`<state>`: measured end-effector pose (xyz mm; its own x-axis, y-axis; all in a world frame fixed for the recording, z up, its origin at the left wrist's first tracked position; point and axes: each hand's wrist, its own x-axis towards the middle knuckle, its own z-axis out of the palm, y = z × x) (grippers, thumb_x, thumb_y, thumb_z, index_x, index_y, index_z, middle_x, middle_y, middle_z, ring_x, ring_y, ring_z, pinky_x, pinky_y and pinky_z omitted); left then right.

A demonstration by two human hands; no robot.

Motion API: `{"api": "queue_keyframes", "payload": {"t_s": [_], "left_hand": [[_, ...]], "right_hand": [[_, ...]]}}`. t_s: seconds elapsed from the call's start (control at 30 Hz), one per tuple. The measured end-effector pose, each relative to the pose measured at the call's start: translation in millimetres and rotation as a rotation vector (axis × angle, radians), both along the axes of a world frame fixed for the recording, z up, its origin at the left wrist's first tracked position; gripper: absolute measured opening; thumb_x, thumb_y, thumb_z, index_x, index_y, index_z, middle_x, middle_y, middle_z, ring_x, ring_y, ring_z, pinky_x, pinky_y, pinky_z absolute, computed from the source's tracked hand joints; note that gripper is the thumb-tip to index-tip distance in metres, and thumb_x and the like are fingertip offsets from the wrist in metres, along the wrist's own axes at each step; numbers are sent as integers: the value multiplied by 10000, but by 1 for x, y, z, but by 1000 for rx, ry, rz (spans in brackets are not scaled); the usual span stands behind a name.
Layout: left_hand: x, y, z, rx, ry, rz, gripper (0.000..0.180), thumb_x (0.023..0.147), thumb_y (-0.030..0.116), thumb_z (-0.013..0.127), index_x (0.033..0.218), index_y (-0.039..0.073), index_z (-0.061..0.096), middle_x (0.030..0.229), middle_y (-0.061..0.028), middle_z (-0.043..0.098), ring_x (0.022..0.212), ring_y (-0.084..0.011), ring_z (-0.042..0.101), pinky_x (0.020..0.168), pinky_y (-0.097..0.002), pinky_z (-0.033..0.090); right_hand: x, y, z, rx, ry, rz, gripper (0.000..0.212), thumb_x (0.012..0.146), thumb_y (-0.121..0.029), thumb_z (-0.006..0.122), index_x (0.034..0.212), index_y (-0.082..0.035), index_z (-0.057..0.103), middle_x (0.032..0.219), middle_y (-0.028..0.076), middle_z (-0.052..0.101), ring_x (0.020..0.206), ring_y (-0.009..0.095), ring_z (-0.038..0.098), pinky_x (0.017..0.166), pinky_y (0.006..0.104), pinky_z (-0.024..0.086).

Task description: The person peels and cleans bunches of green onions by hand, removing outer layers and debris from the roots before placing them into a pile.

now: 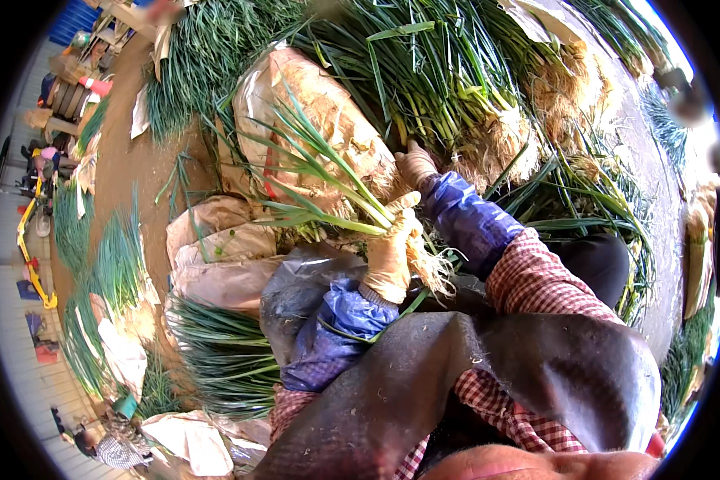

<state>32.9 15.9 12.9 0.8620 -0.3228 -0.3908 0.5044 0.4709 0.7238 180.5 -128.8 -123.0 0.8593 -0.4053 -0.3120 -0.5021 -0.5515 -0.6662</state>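
Note:
My left hand point(388, 260), in a pale work glove, is closed around a few green onions point(360, 192). Their green leaves point up and to the left, and their stringy roots point(430, 268) hang out by the wrist on the right. My right hand point(416, 166), gloved too, reaches to the lower edge of a big heap of green onions point(432, 72). Its fingers look curled against the stalks there; what they hold, if anything, is hidden. Between the heap and my left hand stands a large tan sack-wrapped bundle point(336, 120).
A dark apron point(424, 376) covers my lap. Folded tan sacks point(224, 240) and another onion bundle point(224, 352) lie at my left. Loose onion leaves point(584, 192) are strewn on the right. Farther left, more bundles point(116, 264) stand on the brown floor, with a person point(116, 448) at lower left.

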Motion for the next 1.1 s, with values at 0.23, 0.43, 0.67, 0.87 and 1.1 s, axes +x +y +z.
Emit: {"api": "queue_keyframes", "payload": {"t_s": [0.23, 0.43, 0.67, 0.87, 1.1], "left_hand": [[-2, -6, 1, 5, 126, -49, 274, 911, 193, 577, 1160, 81, 585, 661, 14, 521, 501, -76, 480, 414, -224, 418], [-4, -7, -2, -6, 176, -21, 233, 871, 205, 628, 1076, 98, 660, 655, 20, 559, 505, -71, 472, 453, -213, 389], [1, -11, -9, -97, 163, 41, 118, 863, 104, 634, 975, 79, 607, 748, 5, 565, 601, -98, 536, 513, -220, 468], [-1, 0, -9, -99, 153, 47, 187, 858, 109, 608, 1026, 43, 660, 734, 11, 577, 603, -78, 514, 529, -211, 422], [5, -7, 0, -155, 174, -10, 218, 848, 191, 661, 1039, 86, 660, 682, 27, 539, 470, -67, 442, 401, -207, 367]], "right_hand": [[24, -11, 24, 809, 135, -150, 502, 744, -446, 688, 1033, -37, 655, 958, 116, 659, 789, 216, 571, 716, 371, 446], [19, -30, 56, 853, 91, -58, 243, 770, -344, 673, 773, -103, 637, 638, 40, 581, 460, 153, 448, 450, 299, 349], [-42, -75, 171, 700, -386, 78, 221, 766, -224, 662, 859, -24, 682, 830, 76, 679, 713, 161, 621, 677, 289, 491], [-116, -142, 310, 822, -637, 279, 176, 800, -182, 637, 887, -30, 661, 906, 154, 662, 856, 230, 641, 756, 365, 546], [-205, -229, 432, 766, -1051, 487, 339, 892, -256, 565, 1109, 4, 582, 1121, 194, 593, 1020, 271, 586, 855, 362, 502]]}}
